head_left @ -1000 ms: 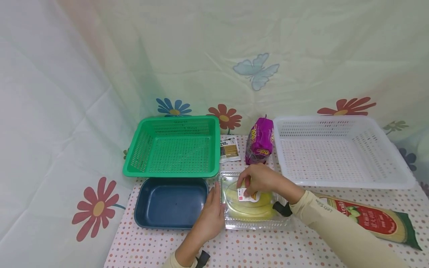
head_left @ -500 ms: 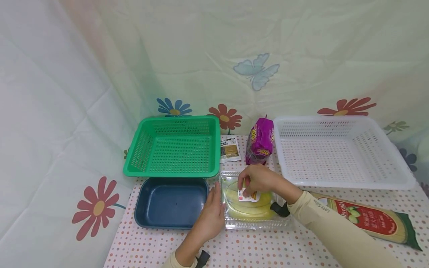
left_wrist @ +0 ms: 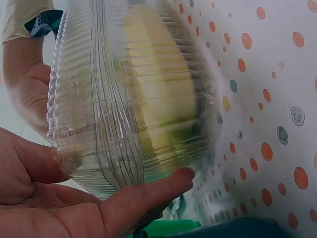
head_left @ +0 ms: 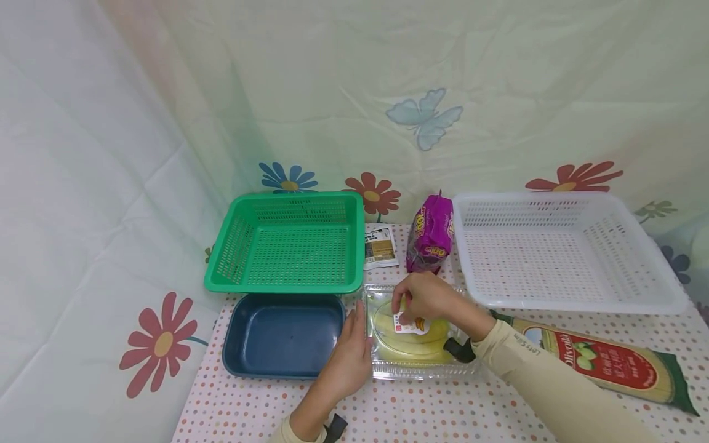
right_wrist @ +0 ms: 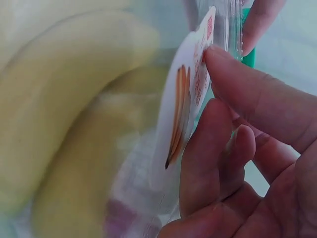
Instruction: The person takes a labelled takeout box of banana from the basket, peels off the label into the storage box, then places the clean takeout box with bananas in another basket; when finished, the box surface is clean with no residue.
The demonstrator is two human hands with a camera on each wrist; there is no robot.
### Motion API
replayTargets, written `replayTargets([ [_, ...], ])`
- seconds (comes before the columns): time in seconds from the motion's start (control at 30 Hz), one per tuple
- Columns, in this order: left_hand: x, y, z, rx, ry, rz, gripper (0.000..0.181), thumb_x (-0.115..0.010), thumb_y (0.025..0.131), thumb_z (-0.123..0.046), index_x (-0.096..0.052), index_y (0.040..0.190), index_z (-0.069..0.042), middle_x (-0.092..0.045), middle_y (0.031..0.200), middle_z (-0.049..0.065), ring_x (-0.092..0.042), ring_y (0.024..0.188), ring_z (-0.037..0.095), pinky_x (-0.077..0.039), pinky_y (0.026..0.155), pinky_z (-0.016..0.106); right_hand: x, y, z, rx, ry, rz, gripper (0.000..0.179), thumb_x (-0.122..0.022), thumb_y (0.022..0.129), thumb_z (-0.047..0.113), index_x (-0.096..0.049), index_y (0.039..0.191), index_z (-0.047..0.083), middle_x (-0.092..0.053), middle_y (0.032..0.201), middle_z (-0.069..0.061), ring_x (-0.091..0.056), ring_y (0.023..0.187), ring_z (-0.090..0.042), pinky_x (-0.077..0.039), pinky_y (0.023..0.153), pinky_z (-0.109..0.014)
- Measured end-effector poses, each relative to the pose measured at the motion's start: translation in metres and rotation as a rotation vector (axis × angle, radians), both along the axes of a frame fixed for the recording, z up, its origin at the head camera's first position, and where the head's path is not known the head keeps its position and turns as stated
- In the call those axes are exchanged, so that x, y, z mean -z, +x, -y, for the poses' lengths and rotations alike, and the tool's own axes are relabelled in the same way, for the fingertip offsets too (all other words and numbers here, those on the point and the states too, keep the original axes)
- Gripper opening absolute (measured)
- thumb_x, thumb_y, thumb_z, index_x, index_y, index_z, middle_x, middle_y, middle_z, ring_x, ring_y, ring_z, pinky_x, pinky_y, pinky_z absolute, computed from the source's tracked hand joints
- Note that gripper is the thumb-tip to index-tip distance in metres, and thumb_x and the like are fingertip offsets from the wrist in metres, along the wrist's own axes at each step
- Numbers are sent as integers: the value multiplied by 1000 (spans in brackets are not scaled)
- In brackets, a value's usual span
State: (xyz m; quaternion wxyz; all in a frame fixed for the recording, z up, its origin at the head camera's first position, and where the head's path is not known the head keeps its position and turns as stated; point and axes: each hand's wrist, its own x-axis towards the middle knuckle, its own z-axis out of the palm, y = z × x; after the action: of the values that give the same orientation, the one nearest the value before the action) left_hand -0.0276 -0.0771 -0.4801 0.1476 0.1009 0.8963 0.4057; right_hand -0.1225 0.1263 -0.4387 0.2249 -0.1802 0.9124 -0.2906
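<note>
A clear plastic clamshell box [head_left: 382,357] with yellow bananas [head_left: 426,352] inside lies on the table in the head view. A white label [head_left: 411,325] with a banana picture is on its lid. My left hand [head_left: 349,355] rests against the box's left side with extended fingers; in the left wrist view its fingers [left_wrist: 143,201] touch the ribbed wall. My right hand [head_left: 429,296] is over the lid, fingers curled. In the right wrist view, its thumb tip touches the label near one edge, with the index fingertip apart from the thumb.
Left of the box are a green basket [head_left: 354,288] and a dark blue tub [head_left: 232,363]. Behind it are a small packet [head_left: 381,247] and a purple bag [head_left: 432,234]. A white basket [head_left: 565,303] and an Olivoilà spaghetti pack [head_left: 609,363] are at right.
My right hand shifts slightly over the label and its forearm moves a little left, showing more of the spaghetti pack. My left hand and the box stay in place.
</note>
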Motion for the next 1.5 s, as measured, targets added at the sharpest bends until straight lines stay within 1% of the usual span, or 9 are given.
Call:
replayTargets([
  [0.1,0,0,0,3,-2,-3,67,-47,107,-9,-10,162,2,-20,163,34,-29,149,48,-37,114,62,0,1,1,6,22,-19,21,-90,71,9,-75,74,23,-57,59,5,-54,54,-11,-45,54,-28],
  [0.3,0,2,-1,7,-6,-14,68,-48,107,-7,-11,162,2,-21,163,35,-31,148,49,-38,113,62,1,2,5,47,75,-20,19,-90,72,13,-74,72,24,-59,58,4,-55,53,-12,-46,53,-29],
  [0.43,0,2,-1,9,-14,-23,68,-48,106,-7,-11,162,3,-22,162,35,-32,148,49,-38,113,62,1,2,8,75,95,-15,20,-90,72,12,-73,70,23,-60,58,4,-56,53,-13,-46,53,-29],
  [0.7,1,2,-2,6,-18,-20,68,-48,106,-6,-11,162,4,-21,162,36,-32,148,48,-38,114,61,-1,4,13,100,106,-4,20,-89,72,10,-73,70,22,-61,61,3,-57,57,-15,-46,52,-29],
  [0.83,1,2,-2,6,-20,-28,68,-49,106,-6,-11,162,4,-22,162,37,-33,147,49,-38,113,62,-1,4,13,98,111,-6,20,-88,73,10,-73,68,22,-61,61,4,-56,59,-16,-44,52,-28],
  [1.0,2,2,-2,25,-41,-60,67,-49,106,-5,-12,161,7,-24,159,39,-36,145,51,-41,111,61,-1,4,13,101,111,-24,19,-87,71,10,-72,67,22,-61,60,4,-55,59,-15,-43,53,-28],
  [1.23,2,3,-2,33,-39,-63,67,-48,106,-5,-11,160,9,-23,159,40,-36,144,53,-41,111,61,1,6,13,101,110,-28,19,-82,70,7,-71,65,21,-66,68,5,-57,63,-16,-45,56,-30],
  [1.37,3,4,-2,33,-38,-53,66,-47,106,-4,-11,160,8,-22,159,40,-35,144,52,-41,111,61,3,9,13,91,102,-46,20,-78,71,3,-70,63,20,-66,66,8,-57,60,-15,-46,58,-31],
  [1.5,3,3,-2,34,-38,-63,66,-47,106,-5,-11,160,9,-21,159,40,-34,145,53,-41,111,61,3,8,11,61,80,-79,21,-74,72,1,-70,63,19,-65,63,8,-56,55,-13,-46,58,-30],
])
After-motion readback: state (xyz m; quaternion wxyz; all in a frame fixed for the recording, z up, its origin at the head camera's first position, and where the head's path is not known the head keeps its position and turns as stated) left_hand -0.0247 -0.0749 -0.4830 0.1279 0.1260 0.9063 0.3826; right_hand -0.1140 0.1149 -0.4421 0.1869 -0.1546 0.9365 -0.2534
